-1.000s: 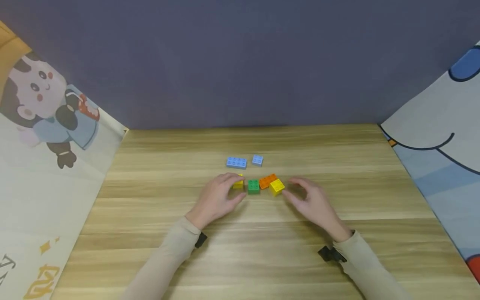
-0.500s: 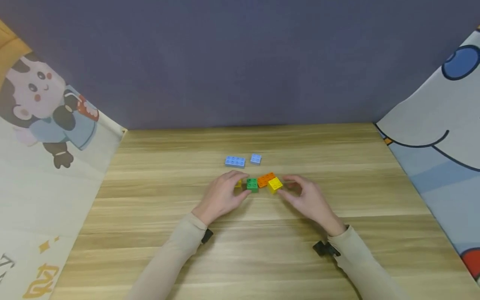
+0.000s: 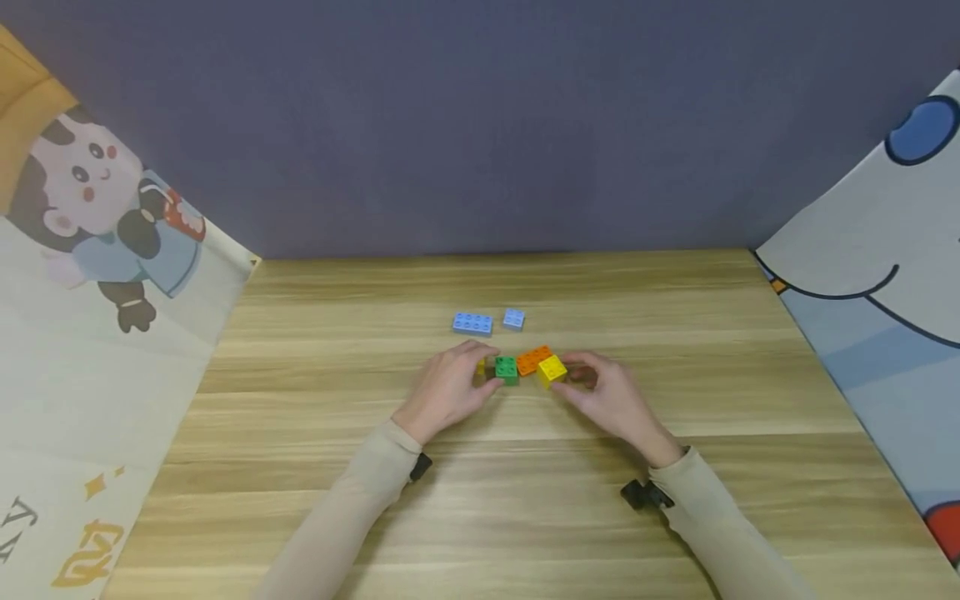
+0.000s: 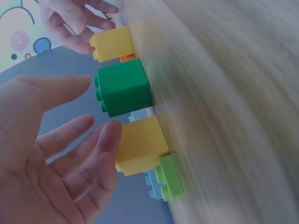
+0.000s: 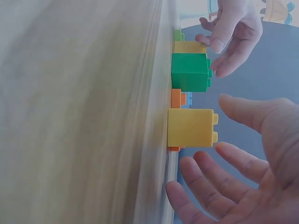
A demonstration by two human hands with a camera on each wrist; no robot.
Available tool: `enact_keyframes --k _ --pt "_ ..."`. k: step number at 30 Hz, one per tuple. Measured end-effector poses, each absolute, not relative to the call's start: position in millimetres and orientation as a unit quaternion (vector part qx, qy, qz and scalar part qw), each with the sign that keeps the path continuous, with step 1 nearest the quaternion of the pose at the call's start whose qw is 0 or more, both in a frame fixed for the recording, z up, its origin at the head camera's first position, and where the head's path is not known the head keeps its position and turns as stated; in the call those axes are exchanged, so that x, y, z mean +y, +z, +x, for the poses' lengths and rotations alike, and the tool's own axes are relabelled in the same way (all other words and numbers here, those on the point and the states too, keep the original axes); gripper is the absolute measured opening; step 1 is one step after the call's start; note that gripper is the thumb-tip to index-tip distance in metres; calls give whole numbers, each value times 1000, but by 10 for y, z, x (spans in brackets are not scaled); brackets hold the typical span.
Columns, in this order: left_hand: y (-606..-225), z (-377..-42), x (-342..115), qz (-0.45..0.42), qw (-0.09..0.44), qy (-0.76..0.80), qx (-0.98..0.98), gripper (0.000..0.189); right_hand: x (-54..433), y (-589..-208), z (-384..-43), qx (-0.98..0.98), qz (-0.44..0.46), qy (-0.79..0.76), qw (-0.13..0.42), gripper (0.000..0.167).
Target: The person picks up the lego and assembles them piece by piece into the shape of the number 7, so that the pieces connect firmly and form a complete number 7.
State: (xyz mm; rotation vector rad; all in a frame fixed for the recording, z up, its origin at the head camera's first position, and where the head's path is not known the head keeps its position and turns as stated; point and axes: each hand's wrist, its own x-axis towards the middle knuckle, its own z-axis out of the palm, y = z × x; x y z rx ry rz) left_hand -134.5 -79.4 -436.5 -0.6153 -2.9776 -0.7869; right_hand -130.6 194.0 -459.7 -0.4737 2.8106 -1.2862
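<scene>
My left hand is spread around the near left of the green brick, thumb and fingers apart. Behind its fingers a yellow brick is mostly hidden in the head view; in the left wrist view a fingertip overlaps it, and I cannot tell whether they touch. A low light green brick sits beside that one. My right hand is at the second yellow brick, its fingers apart and not closed on it in the right wrist view. The orange brick lies right behind this yellow brick.
Farther back on the wooden table lie a long blue brick and a small blue brick. A dark panel stands along the back edge, with printed cartoon panels on both sides.
The left hand has shifted right, nearer the green brick. The right hand has come left, closer to the yellow brick. The bricks appear to stay where they were.
</scene>
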Motion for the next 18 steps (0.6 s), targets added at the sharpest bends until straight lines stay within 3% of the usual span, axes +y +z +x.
enact_keyframes --k 18 --pt "-4410 -1403 -746 -196 -12 -232 -953 44 1900 -4639 -1397 888 -144 -435 46 51"
